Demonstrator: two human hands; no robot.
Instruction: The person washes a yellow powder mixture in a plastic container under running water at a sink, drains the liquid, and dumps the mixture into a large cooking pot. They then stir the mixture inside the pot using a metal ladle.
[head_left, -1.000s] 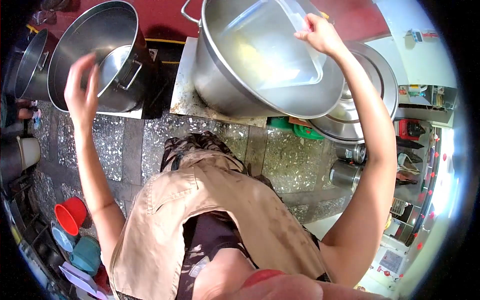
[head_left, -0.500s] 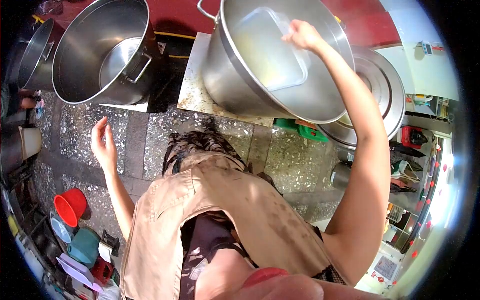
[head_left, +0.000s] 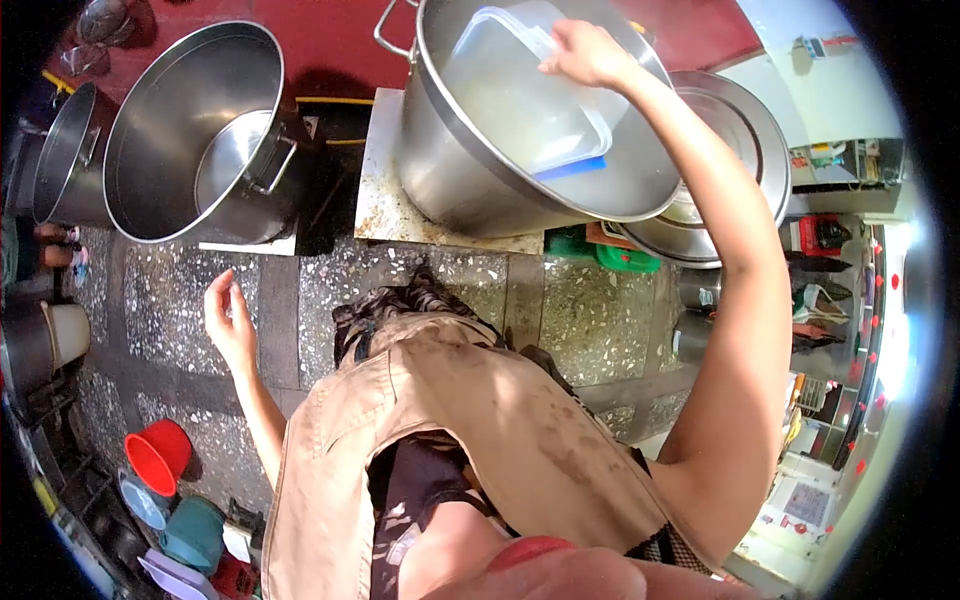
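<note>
My right hand (head_left: 590, 52) grips the rim of a translucent plastic container (head_left: 515, 110), which is inside the large steel pot (head_left: 450, 185). The container is tilted, and a blue edge (head_left: 572, 168) shows beneath its lower side. What lies deeper in the pot is hard to make out. Away from the pots, my left hand (head_left: 231, 318) hangs over the speckled floor, holding nothing, with its fingers apart. An open steel pot (head_left: 150, 140) with a bare, shiny bottom stands at the upper left.
Another steel pot (head_left: 68, 165) is at the far left. A large round metal lid (head_left: 765, 170) lies right of the big pot. On the lower left are a red bucket (head_left: 158, 455), a teal container (head_left: 194, 534) and a lilac tub (head_left: 180, 575). Someone's feet show at the left edge.
My left hand has come down from beside the left pot, over the floor. My right hand and the container have moved a little left inside the pot, and the blue edge now shows.
</note>
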